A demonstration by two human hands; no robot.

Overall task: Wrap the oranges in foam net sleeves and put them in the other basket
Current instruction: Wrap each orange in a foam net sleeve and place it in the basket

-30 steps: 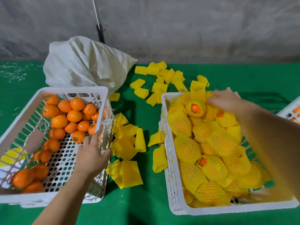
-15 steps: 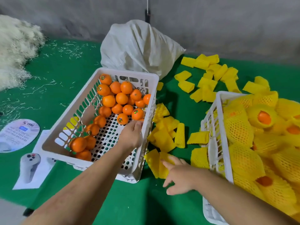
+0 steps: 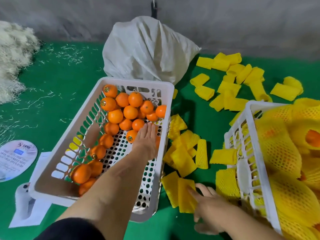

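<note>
A white basket [image 3: 83, 129] on the left holds several bare oranges [image 3: 115, 116]. My left hand [image 3: 146, 142] reaches into it with straight fingers, over an orange by the right wall that it mostly hides. On the right, another white basket [image 3: 249, 153] is full of oranges wrapped in yellow foam net sleeves [image 3: 280, 149]. Between the baskets lie loose flat yellow sleeves [image 3: 185, 153]. My right hand [image 3: 209, 205] lies on the green cloth, its fingertips touching the nearest flat sleeve [image 3: 186, 194].
A white sack [image 3: 147, 49] stands behind the left basket. More loose sleeves [image 3: 230, 78] are scattered at the back right. A pile of pale shredded fibre [image 3: 13, 54] sits at far left. A round printed card [image 3: 15, 158] and a white controller [image 3: 23, 200] lie on paper at front left.
The view has swung left. My right hand left the wrapped-orange basket and came down to the loose sleeves. My left hand moved from the basket rim deeper in, over the oranges.
</note>
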